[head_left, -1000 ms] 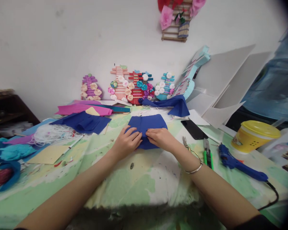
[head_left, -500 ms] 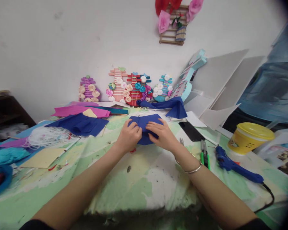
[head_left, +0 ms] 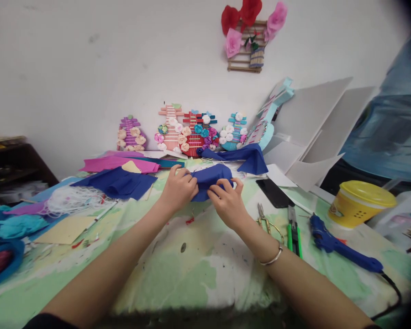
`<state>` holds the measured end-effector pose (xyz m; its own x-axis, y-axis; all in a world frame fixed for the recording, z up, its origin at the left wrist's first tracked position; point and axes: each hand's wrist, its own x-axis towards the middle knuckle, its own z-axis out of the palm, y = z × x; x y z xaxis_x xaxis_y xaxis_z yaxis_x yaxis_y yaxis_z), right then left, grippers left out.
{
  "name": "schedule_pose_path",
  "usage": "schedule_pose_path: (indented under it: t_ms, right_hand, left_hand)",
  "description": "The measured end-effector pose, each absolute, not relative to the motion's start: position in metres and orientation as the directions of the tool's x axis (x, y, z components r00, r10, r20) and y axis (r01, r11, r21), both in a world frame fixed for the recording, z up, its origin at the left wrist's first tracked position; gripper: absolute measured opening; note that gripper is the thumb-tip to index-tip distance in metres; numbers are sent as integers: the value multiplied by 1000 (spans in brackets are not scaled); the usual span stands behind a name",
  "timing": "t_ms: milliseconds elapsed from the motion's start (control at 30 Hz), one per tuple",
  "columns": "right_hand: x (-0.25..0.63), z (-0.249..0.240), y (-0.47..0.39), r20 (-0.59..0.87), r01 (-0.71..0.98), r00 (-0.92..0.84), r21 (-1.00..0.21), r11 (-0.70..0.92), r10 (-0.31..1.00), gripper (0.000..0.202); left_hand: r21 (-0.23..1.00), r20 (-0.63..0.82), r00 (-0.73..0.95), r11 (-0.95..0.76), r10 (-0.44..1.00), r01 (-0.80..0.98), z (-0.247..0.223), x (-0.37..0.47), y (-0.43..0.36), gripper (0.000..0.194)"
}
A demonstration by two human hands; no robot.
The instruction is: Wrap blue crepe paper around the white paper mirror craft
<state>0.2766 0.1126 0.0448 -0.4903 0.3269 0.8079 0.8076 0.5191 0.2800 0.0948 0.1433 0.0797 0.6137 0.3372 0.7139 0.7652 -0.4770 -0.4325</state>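
A small piece of dark blue paper or cloth (head_left: 212, 174) is held between both hands over the middle of the table. My left hand (head_left: 180, 188) has its fingers closed on the piece's left edge. On the lower right part, my right hand (head_left: 228, 201) pinches it with bent fingers, thumb beneath. The piece looks bowed, with its upper edge raised. Gold-handled scissors (head_left: 264, 219) lie beside my right wrist, partly hidden by it. Behind the hands, another length of blue material (head_left: 253, 157) rests crumpled near the wall.
Flower-decorated lute shapes (head_left: 193, 132) stand along the wall. At right are a phone (head_left: 274, 193), a green cutter (head_left: 294, 235), a blue glue gun (head_left: 345, 249) and a yellow tub (head_left: 359, 205). Blue sheets (head_left: 119, 183), white netting (head_left: 73, 199) and a yellow card (head_left: 65, 229) lie left.
My right hand has moved down and curled its fingers round the lower right of the blue piece, which is now more bowed. The scissors show more. The view has tilted slightly up.
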Motion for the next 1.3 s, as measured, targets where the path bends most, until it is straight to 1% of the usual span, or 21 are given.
schedule_pose_path:
  t_ms: [133,400,500,667,833,967,1133,1300]
  right_hand:
    - [279,43,114,827,791,-484,275,547,285,24]
    - [280,44,113,810,720,-530,272,639,252,26]
    - [280,43,114,792,711,-547,270,649,271,26]
    - [280,43,114,767,713,-554,236,660,324,25]
    - [280,43,114,729,690,-589,229,687,348,27]
    - [281,40,116,709,680,-605,222,699,363,27]
    - [283,40,118,710,684,-597,207,700,373,29]
    - [284,40,117,691,692,-606,212,690,395,26]
  left_hand:
    - [-424,697,611,-471,377,774,79,96,144,23]
    - [-423,668,616,-469,417,776,85,97,143,23]
    - [-420,657,609,-456,444,785,87,98,141,20]
    - [-405,664,600,-460,446,790,83,100,142,16]
    - [-402,637,629,-504,446,764,80,103,144,21]
    - [-375,610,637,-537,472,756,78,102,146,19]
    - [-446,549,669,-500,502,742,77,102,149,17]
    - [-499,457,726,-528,513,687,81,107,152,13]
